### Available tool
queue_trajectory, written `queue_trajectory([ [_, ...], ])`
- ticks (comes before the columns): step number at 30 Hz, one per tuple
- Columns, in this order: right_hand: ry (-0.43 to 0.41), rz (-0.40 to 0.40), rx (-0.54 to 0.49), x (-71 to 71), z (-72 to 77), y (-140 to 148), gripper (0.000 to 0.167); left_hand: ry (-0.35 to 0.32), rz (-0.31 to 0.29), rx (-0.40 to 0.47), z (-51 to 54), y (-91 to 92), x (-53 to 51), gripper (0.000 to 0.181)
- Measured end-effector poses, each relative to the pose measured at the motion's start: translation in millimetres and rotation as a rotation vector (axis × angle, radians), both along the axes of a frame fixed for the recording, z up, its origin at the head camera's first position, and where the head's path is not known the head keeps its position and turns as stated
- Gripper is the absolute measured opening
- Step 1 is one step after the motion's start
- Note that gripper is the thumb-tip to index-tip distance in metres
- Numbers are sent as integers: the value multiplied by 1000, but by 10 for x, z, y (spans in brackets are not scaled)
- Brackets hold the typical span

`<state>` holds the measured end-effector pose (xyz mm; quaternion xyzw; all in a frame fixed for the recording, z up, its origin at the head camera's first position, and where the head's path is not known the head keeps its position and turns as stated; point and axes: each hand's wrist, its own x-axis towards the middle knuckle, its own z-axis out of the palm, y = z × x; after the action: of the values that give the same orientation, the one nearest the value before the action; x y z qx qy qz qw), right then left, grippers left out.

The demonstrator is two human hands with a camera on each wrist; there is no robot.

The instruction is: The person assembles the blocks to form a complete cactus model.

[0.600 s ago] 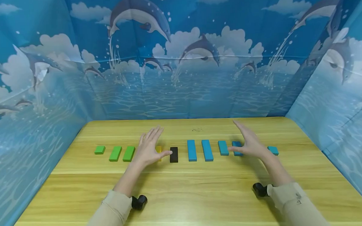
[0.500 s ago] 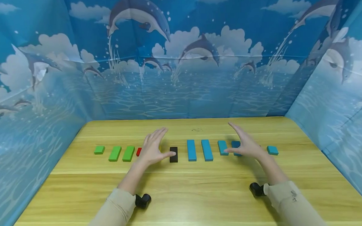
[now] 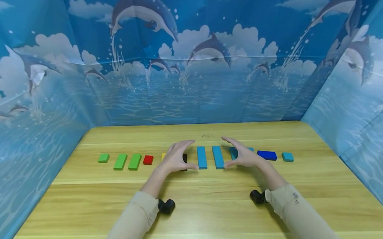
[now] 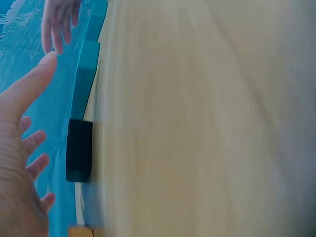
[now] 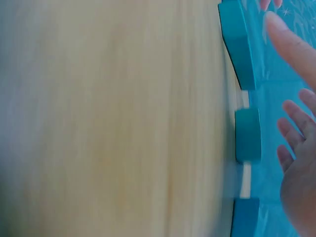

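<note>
In the head view my left hand [image 3: 177, 158] hovers with spread, gently curved fingers over a black block [image 3: 184, 157] and a yellow block [image 3: 163, 156], hiding parts of both. Facing it, my right hand [image 3: 243, 157] arches partly over a shorter blue block [image 3: 233, 152] and another blue block [image 3: 251, 149]. Two long blue blocks, one left [image 3: 202, 157] and one right [image 3: 218, 157], lie between the hands. Neither hand holds anything. The left wrist view shows the black block [image 4: 79, 150] beside the fingers, apart from them.
Leftward in the row lie a red block [image 3: 148, 160] and green blocks [image 3: 134, 162]. On the right are a dark blue block [image 3: 267, 155] and a small light blue block [image 3: 288, 157]. Dolphin-printed cloth [image 3: 203, 94] walls the wooden table [image 3: 210, 203] at the back and sides.
Both hands have moved inward toward each other, the left going right and the right going left. The red and dark blue blocks are now uncovered. The blocks stay in their places.
</note>
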<state>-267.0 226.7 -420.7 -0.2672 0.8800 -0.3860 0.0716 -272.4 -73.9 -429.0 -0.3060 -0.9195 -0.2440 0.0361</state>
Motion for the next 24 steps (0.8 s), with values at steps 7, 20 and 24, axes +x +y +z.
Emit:
queue_trajectory([
  [7,-3,30,36,-11,-24,-74,98,-31,-17,-44,-33,76,-49,101],
  [20,10,56,73,-56,-92,-116,93,-50,-49,-82,-118,171,-129,99],
  [24,33,62,88,-66,-120,-120,92,-54,-41,-84,-134,176,-134,97],
])
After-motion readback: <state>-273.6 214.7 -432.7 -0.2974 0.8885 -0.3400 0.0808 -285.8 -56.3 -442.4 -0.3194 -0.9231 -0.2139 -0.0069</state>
